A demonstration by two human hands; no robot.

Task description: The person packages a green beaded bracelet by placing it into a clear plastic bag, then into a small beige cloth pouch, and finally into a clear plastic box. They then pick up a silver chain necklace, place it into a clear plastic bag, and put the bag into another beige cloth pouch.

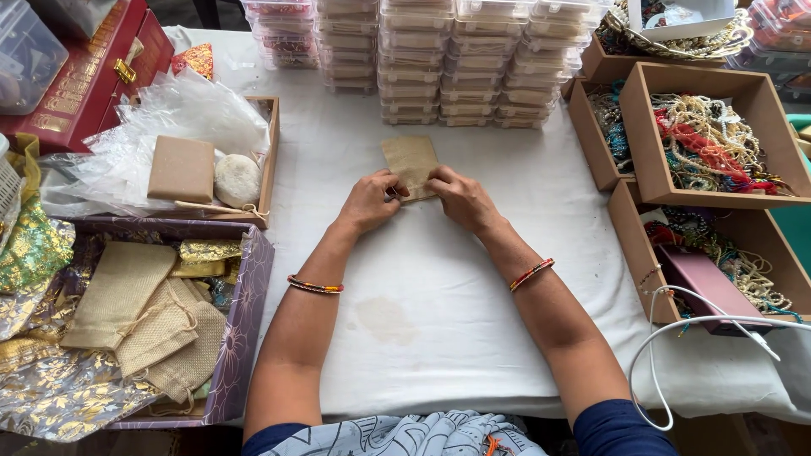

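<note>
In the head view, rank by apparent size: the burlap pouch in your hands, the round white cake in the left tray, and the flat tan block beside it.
1. Flat tan block, largest.
2. Burlap pouch; partly hidden by the left hand and right hand, so its rank is uncertain.
3. Round white cake, smallest.

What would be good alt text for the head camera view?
Two hands, the left hand and right hand, grip the near end of a small tan burlap pouch lying on a white tablecloth. Stacked clear plastic boxes stand behind it, cardboard boxes of beaded jewellery to the right.
</note>
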